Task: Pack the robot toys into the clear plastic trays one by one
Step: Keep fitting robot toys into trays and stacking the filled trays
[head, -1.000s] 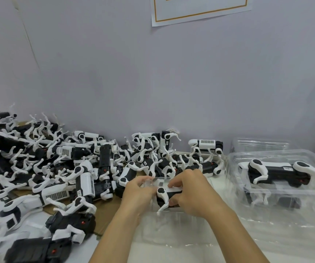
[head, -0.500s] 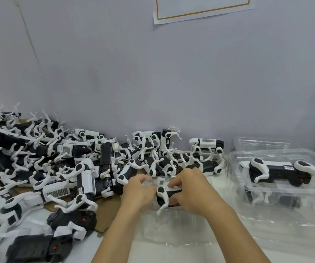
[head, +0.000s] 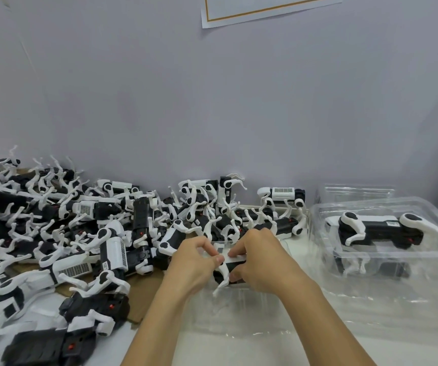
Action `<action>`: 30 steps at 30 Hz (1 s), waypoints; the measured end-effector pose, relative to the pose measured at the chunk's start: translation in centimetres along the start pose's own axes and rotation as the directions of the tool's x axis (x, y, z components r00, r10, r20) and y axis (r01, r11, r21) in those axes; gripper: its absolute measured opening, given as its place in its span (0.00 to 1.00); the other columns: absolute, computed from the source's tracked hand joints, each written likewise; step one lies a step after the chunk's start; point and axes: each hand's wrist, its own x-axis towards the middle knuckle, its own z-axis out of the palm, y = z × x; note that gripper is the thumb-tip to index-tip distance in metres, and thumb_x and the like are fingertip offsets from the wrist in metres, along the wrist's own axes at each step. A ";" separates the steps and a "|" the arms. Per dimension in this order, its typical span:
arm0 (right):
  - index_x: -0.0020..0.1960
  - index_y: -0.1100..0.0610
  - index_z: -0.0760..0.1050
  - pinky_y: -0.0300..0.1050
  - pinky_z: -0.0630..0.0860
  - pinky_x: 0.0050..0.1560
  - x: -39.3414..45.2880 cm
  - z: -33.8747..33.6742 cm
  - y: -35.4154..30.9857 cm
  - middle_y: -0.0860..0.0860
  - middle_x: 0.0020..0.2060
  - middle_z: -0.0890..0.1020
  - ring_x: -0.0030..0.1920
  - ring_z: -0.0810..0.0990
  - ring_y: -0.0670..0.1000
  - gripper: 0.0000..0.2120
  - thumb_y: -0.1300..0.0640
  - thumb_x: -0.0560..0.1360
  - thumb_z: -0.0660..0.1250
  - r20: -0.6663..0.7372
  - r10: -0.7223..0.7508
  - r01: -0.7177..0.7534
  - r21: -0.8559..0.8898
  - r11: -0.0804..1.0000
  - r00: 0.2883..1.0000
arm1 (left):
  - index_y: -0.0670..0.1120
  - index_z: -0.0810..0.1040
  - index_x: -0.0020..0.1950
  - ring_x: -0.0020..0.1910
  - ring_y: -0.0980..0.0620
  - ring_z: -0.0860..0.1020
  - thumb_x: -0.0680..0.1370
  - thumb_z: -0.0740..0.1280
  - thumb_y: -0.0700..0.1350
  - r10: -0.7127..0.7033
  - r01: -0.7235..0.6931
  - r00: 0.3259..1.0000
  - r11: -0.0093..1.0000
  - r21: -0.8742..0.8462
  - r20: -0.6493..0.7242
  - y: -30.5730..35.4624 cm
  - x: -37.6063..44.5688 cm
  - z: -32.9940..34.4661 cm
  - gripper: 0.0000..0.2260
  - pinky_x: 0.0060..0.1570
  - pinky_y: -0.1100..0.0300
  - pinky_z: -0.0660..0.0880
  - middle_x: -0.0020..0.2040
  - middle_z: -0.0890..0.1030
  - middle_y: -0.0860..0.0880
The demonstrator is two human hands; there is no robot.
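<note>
From the head view, I look down at two bare forearms reaching forward over a pale counter (head: 410,336) set against a plain grey wall (head: 239,101). Both hands meet in the middle of the picture around one black-and-white robot toy (head: 225,272). My left hand (head: 193,262) has its fingers curled, the thumb and fingertips pinching at the toy's near end. My right hand (head: 261,260) is wrapped over the toy's body from the other side, gripping it, with the forefinger laid along its white top. A white leg of the toy sticks down between the two hands.

Directly under and just beyond the hands sits a clear plastic tray (head: 241,307); the toy is held at its mouth (I cannot tell whether it already touches the tray floor).

To the left of the left hand, and spreading far out from it, lies a big heap of robot toys (head: 80,233), black bodies with white legs tangled every way, partly on a brown cardboard sheet (head: 146,289). More of the heap runs behind the hands along the wall.

To the right of the right hand, well apart, stands a packed tray (head: 387,262) holding a robot toy lying on its side. Behind it sit more clear trays (head: 355,190). High above the hands, a paper notice (head: 265,9) with an orange border hangs on the wall.
</note>
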 end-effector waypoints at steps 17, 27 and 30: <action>0.46 0.57 0.85 0.40 0.79 0.45 -1.3 -5.2 -0.1 0.51 0.46 0.82 0.44 0.81 0.48 0.07 0.56 0.71 0.78 -0.005 0.155 -0.155 -0.057 0.986 0.988 | 0.45 0.75 0.40 0.38 0.56 0.74 0.78 0.70 0.43 -0.023 0.026 0.999 0.997 -0.077 0.034 -0.5 0.3 -0.2 0.09 0.27 0.67 0.68 0.47 0.74 0.55; 0.50 0.59 0.82 0.48 0.80 0.49 -0.6 -3.7 -0.5 0.57 0.50 0.78 0.51 0.80 0.56 0.06 0.64 0.72 0.73 -0.092 0.191 -0.204 -0.149 0.968 0.977 | 0.46 0.74 0.37 0.54 0.45 0.78 0.78 0.71 0.43 -0.090 0.095 0.995 0.970 -0.224 0.034 -0.4 0.3 0.2 0.11 0.33 0.62 0.67 0.62 0.78 0.45; 0.53 0.58 0.80 0.48 0.81 0.51 -0.5 -3.4 -0.3 0.56 0.52 0.78 0.49 0.80 0.55 0.09 0.64 0.73 0.72 -0.092 0.226 -0.238 -0.159 0.958 0.970 | 0.47 0.75 0.38 0.47 0.55 0.77 0.77 0.72 0.44 -0.072 0.081 0.996 0.970 -0.230 0.045 -0.3 0.4 0.5 0.10 0.34 0.64 0.68 0.58 0.79 0.50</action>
